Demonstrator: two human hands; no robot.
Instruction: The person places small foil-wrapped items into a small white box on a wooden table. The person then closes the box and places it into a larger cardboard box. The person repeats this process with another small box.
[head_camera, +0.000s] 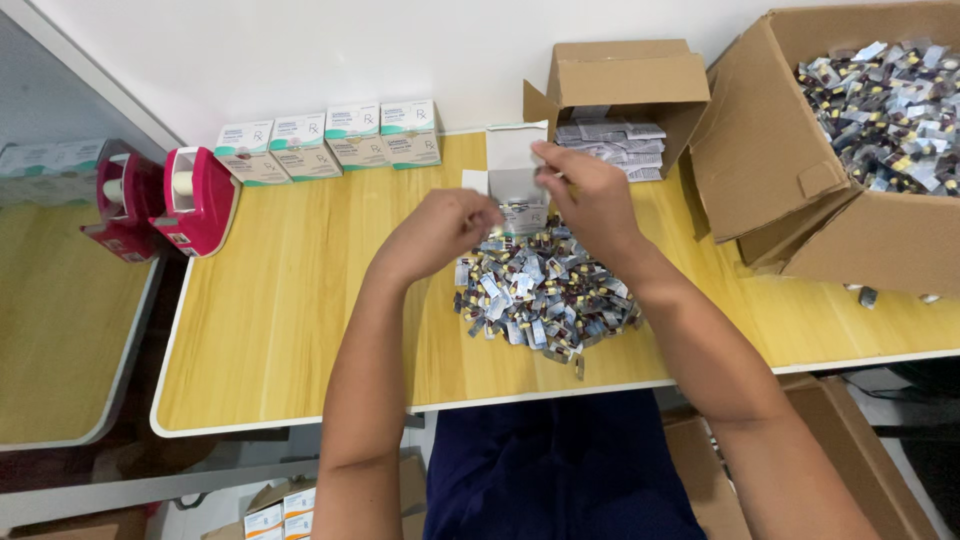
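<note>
My left hand (440, 232) and my right hand (590, 195) meet over a small white carton (520, 190) with its flap up, standing on the yellow wooden table (300, 320). The left hand grips the carton's lower side. The right hand is closed at the carton's top edge; what it pinches is too blurred to tell. Just in front of the carton lies a heap of small silver and dark blister strips (545, 295).
Several closed white-and-teal cartons (330, 135) line the wall. A pink tape dispenser (195, 200) sits at the left edge. A small brown box of folded leaflets (620, 110) and a big brown box of blister strips (880, 120) stand at the right.
</note>
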